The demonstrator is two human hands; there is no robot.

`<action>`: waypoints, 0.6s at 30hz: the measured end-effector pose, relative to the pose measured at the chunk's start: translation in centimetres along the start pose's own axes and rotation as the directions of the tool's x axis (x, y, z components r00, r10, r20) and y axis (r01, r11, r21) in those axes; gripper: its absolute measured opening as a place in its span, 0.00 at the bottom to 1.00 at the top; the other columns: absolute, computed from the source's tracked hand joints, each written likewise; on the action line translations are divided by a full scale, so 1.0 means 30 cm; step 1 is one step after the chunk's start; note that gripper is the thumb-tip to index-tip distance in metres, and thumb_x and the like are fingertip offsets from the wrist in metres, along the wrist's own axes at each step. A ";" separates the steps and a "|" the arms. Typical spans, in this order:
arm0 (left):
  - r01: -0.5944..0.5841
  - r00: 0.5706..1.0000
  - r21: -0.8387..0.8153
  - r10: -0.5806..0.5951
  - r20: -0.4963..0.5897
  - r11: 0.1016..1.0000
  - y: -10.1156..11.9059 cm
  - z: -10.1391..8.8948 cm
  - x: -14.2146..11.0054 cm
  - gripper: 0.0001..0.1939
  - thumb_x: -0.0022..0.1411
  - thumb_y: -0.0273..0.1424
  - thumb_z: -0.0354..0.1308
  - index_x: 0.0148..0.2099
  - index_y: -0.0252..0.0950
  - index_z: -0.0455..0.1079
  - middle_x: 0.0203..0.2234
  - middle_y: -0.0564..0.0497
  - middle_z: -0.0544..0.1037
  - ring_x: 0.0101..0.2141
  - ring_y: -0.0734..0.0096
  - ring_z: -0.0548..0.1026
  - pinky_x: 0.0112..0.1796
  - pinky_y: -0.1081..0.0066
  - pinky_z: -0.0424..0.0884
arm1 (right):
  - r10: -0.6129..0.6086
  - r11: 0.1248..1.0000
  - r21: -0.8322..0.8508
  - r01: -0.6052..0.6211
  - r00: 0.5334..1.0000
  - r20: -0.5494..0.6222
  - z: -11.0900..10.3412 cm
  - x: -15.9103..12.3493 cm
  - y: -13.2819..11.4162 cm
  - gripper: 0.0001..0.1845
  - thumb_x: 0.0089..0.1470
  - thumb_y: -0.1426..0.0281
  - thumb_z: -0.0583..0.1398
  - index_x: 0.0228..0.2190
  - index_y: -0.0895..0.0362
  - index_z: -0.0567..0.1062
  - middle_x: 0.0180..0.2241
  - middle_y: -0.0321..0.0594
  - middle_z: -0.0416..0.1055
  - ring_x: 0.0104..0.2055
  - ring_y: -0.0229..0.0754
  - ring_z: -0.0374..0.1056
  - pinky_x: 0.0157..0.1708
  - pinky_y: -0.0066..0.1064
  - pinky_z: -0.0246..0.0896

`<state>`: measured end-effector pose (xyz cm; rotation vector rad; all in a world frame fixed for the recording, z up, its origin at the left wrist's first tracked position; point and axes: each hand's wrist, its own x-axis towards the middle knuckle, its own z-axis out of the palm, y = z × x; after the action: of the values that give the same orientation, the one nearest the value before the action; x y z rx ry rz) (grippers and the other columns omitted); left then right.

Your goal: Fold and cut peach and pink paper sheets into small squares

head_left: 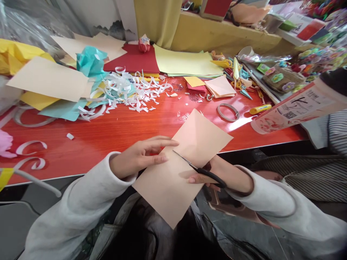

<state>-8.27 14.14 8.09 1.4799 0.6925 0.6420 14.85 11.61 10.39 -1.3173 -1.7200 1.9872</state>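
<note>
A peach sheet of paper (pixel 187 159) hangs over the near edge of the red table (pixel 108 137). My left hand (pixel 141 156) holds the sheet's left side, fingers stretched along it and pinching the edge. My right hand (pixel 217 175) is closed on black-handled scissors (pixel 199 169), whose blades point up-left and lie across the middle of the sheet. The right hand's fingers are partly hidden under the paper.
White paper scraps (pixel 135 92) litter the table's middle. Coloured sheets (pixel 187 63) and a teal crumple (pixel 90 61) lie at the back. A tape ring (pixel 227 112), a yellow glue stick (pixel 260 108), small paper stacks (pixel 219 86) and a printed roll (pixel 295 108) sit to the right.
</note>
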 end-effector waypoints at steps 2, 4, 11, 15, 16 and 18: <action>-0.004 1.000 -0.013 0.004 -0.031 1.000 -0.004 -0.001 -0.001 0.18 0.56 0.28 0.58 0.50 0.41 0.70 0.50 0.47 0.68 0.41 0.70 0.70 0.37 0.73 0.68 | -0.003 1.000 0.002 0.003 1.000 -0.002 -0.003 0.000 0.003 0.28 0.44 0.61 0.65 0.47 0.55 0.67 0.18 0.28 0.62 0.12 0.26 0.51 0.07 0.17 0.48; -0.005 1.000 0.011 0.005 -0.024 1.000 -0.008 -0.001 0.000 0.20 0.54 0.27 0.59 0.51 0.42 0.70 0.49 0.48 0.68 0.32 0.78 0.69 0.31 0.76 0.66 | -0.020 1.000 -0.008 0.020 1.000 0.006 -0.005 0.004 0.008 0.29 0.44 0.60 0.65 0.48 0.55 0.67 0.19 0.29 0.63 0.11 0.26 0.51 0.07 0.18 0.48; 0.029 1.000 0.049 -0.029 0.004 0.998 -0.013 0.001 0.003 0.21 0.54 0.28 0.59 0.51 0.45 0.69 0.48 0.48 0.67 0.22 0.85 0.58 0.23 0.77 0.59 | -0.037 0.999 0.006 0.037 0.999 0.030 0.002 0.014 0.016 0.28 0.45 0.62 0.65 0.48 0.55 0.66 0.19 0.28 0.63 0.11 0.25 0.51 0.08 0.18 0.46; 0.040 0.999 0.028 -0.040 0.021 0.999 -0.012 -0.001 0.003 0.21 0.54 0.27 0.59 0.52 0.45 0.69 0.48 0.48 0.66 0.22 0.86 0.57 0.21 0.78 0.57 | -0.050 0.999 0.021 0.050 0.998 0.025 0.006 0.015 0.015 0.27 0.45 0.62 0.65 0.46 0.56 0.67 0.20 0.28 0.64 0.11 0.25 0.51 0.07 0.19 0.46; 0.041 0.999 0.024 -0.042 0.026 0.999 -0.012 -0.001 0.003 0.21 0.54 0.27 0.59 0.51 0.44 0.69 0.48 0.48 0.66 0.22 0.86 0.58 0.21 0.79 0.58 | -0.052 0.998 0.022 0.051 0.998 0.034 0.007 0.016 0.013 0.25 0.45 0.62 0.64 0.45 0.56 0.68 0.20 0.28 0.64 0.11 0.25 0.51 0.07 0.19 0.46; 0.045 0.998 0.010 -0.046 0.033 0.999 -0.012 0.000 0.002 0.21 0.53 0.27 0.59 0.51 0.43 0.70 0.48 0.48 0.67 0.22 0.86 0.59 0.21 0.80 0.59 | -0.059 0.998 0.020 0.058 0.997 0.057 0.009 0.019 0.008 0.21 0.47 0.63 0.64 0.42 0.57 0.70 0.19 0.29 0.63 0.12 0.26 0.51 0.08 0.19 0.46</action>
<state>-8.23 14.19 7.74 1.4760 0.7022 0.5789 14.41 11.72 9.88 -1.2014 -1.7408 2.0224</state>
